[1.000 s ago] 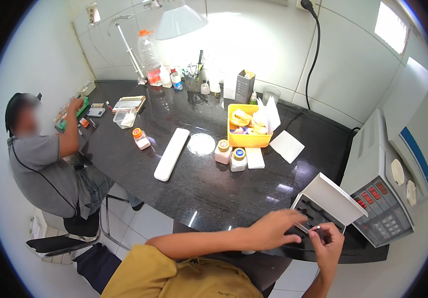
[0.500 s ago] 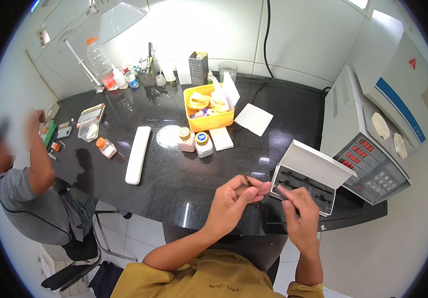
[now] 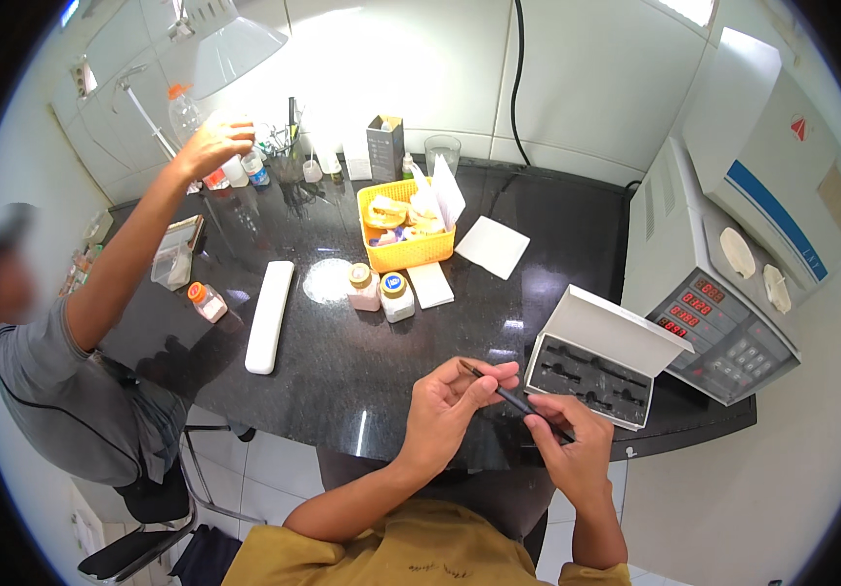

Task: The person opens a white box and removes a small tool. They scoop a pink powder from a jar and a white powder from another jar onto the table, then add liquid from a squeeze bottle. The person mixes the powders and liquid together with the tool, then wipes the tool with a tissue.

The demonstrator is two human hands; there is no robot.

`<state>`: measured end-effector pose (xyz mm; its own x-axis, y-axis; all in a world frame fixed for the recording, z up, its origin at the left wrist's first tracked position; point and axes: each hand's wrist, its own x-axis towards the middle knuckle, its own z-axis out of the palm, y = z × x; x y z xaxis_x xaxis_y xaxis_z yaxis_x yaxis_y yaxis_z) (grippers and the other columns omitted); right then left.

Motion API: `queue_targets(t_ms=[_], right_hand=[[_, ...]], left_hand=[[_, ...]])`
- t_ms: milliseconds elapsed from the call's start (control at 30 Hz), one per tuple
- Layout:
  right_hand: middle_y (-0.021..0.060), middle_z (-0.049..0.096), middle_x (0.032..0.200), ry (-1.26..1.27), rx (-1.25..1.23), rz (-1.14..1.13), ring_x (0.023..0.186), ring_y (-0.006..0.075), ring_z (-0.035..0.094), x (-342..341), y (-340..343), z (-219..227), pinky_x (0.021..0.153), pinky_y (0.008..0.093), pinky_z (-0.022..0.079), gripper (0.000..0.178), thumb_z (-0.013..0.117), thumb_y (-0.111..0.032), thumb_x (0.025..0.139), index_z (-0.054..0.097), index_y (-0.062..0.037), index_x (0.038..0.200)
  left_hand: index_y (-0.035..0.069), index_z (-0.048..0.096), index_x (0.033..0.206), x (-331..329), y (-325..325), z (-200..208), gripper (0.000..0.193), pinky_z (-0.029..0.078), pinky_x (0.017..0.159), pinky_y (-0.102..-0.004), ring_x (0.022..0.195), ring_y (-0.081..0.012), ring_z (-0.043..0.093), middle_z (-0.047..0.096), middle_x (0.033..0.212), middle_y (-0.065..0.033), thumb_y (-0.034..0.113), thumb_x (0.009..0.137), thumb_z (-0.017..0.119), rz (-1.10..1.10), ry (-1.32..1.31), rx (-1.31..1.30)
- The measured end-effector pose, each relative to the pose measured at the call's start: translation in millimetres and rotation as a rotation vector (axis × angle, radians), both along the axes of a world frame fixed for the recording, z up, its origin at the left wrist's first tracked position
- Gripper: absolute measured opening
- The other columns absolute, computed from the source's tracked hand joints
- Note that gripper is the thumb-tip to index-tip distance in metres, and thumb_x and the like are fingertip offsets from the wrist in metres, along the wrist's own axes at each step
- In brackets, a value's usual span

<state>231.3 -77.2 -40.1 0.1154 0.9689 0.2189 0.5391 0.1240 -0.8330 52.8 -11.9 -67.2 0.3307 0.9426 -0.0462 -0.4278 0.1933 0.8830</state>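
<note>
Hiding parts of a black pen (image 3: 515, 399), the left hand (image 3: 443, 405) and the right hand (image 3: 577, 441) are both closed around it, so only its middle and its ends are clearly seen. The dark shapes set in the tray (image 3: 591, 376) of the opened white box (image 3: 626, 332) are too small to be told apart. Well to the left of the box, a clear bottle (image 3: 184, 109) is partly covered by the hand (image 3: 215, 144) of a co-worker (image 3: 59, 391); whether anything is gripped there cannot be told. The lamp (image 3: 230, 49), far behind and left of the box, is cut off by the upper edge. The pen is held near the box, at its front left, with the long axis slanted: the thin end is pointed leftward and away from the box, while the thicker end is aimed rightward along the box's near side, in the right hand's grasp. Left of the box are placed two jars (image 3: 397, 301), a yellow basket (image 3: 411, 259) and, farther off, a long white case (image 3: 269, 317). Just right of the box, a machine with red digits (image 3: 723, 332) is partly blocked from view by the raised lid.
</note>
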Motion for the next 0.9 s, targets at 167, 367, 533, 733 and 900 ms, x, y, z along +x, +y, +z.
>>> queue_targets(t_ms=[167, 367, 533, 733, 900], right_hand=[[0.0113, 0.072, 0.095, 0.521, 0.063, 0.109, 0.082, 0.0147, 0.070, 8.1, -4.0, -9.0, 0.067, 0.0262, 0.053, 0.026, 0.079, -0.004, 0.089, 0.074, 0.0012, 0.114], [0.0107, 0.072, 0.092, 0.460, 0.115, 0.166, 0.078, 0.0136, 0.067, 0.4, 9.9, -15.1, 0.068, 0.0241, 0.051, 0.023, 0.076, -0.009, 0.093, 0.074, 0.0019, 0.114], [0.0084, 0.070, 0.085, 0.402, 0.149, 0.182, 0.073, 0.0115, 0.064, -1.3, 28.7, 3.5, 0.064, 0.0238, 0.049, 0.017, 0.071, -0.010, 0.097, 0.074, 0.0028, 0.107], [0.0020, 0.065, 0.078, 0.301, 0.397, 0.067, 0.068, 0.0075, 0.061, -1.8, 152.5, 96.7, 0.060, 0.0238, 0.048, 0.018, 0.065, -0.016, 0.101, 0.069, 0.0007, 0.095], [0.0131, 0.072, 0.074, -0.194, 0.455, -0.042, 0.067, 0.0243, 0.069, 9.5, 318.0, 119.5, 0.066, 0.0360, 0.053, 0.028, 0.071, -0.028, 0.094, 0.072, 0.0002, 0.092]], left_hand=[[0.000, 0.063, 0.119, -5.6, 0.6, -10.9, 0.019, 0.060, 0.095, -0.0343, 0.106, -0.0229, 0.072, 0.071, 0.120, -0.0191, 0.011, 0.104, 0.063, 0.007, -0.214, -0.181], [-0.002, 0.062, 0.123, -6.2, -5.3, -16.2, 0.031, 0.060, 0.092, -0.0335, 0.105, -0.0230, 0.073, 0.071, 0.121, -0.0194, 0.025, 0.109, 0.054, -0.088, -0.276, -0.278], [-0.006, 0.063, 0.124, -28.8, -4.6, -15.2, 0.043, 0.060, 0.090, -0.0355, 0.107, -0.0285, 0.073, 0.070, 0.124, -0.0223, 0.031, 0.112, 0.045, -0.052, -0.288, -0.321], [-0.007, 0.068, 0.120, -86.1, -13.4, -9.4, 0.028, 0.061, 0.080, -0.0332, 0.094, -0.0254, 0.076, 0.075, 0.113, -0.0205, 0.008, 0.107, 0.049, 0.388, 0.479, 0.284], [-0.007, 0.071, 0.113, -104.8, -15.0, -33.5, 0.025, 0.060, 0.066, -0.0302, 0.075, -0.0217, 0.077, 0.078, 0.091, -0.0158, -0.010, 0.090, 0.062, 0.519, 0.788, 0.619]])
